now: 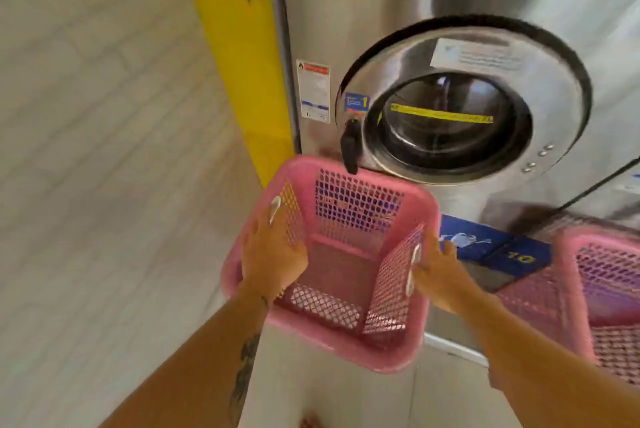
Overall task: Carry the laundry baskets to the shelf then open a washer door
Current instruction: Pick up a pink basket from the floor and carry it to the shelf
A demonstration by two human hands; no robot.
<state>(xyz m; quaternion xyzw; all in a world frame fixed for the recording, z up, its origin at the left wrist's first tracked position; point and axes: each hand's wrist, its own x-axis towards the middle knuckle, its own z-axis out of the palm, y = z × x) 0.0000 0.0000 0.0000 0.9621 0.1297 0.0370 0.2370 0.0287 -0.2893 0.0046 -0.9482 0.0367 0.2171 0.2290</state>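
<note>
I hold an empty pink mesh laundry basket (346, 219) in front of me, off the floor. My left hand (273, 254) grips its left rim and my right hand (436, 271) grips its right rim. Right behind the basket stands a steel front-loading washer (346, 29). Its round door (460, 102) with a glass window sits shut or nearly shut, and its black handle (350, 147) hangs at the door's left edge, just above the basket's far rim. A second pink basket (609, 289) stands at the right, by the washer's base.
A yellow post (235, 46) runs along the washer's left side. Pale tiled floor (104, 150) spreads out to the left. A blue panel (498, 251) marked 10 runs along the washer's base. Another machine's corner (620, 192) shows at the far right.
</note>
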